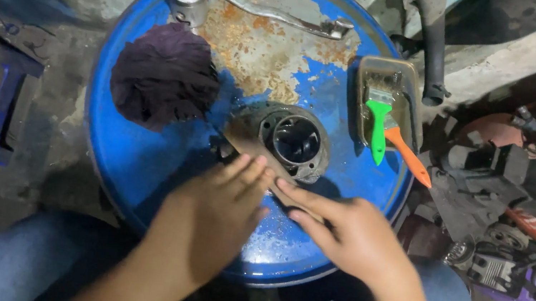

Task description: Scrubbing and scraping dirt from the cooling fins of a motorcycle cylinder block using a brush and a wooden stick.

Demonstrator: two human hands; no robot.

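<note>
Resting flat on the blue drum lid, my two hands lie side by side just above my knees in blue jeans. My left hand is open, fingers straight and together, palm pressed down on a brownish strip of paper that runs under it. My right hand is open too, its fingers stretched leftward so that the tips nearly meet my left fingertips; it holds nothing and lies on the near end of the same strip.

Just beyond my fingertips stands a metal cylinder part, grey and grimy, with its round bore facing up; the strip runs along its near left side and touches it. Left of that part lies a dark purple rag, bunched up on the lid. On the right, near the rim, sits a small rectangular tray with a green-handled brush and an orange-handled brush sticking out of it towards me.

At the far edge, over a rusty patch of bare metal, lies a silver lever arm with a round cap at its left end. Off to the right, on the floor, is a heap of dark engine parts.
</note>
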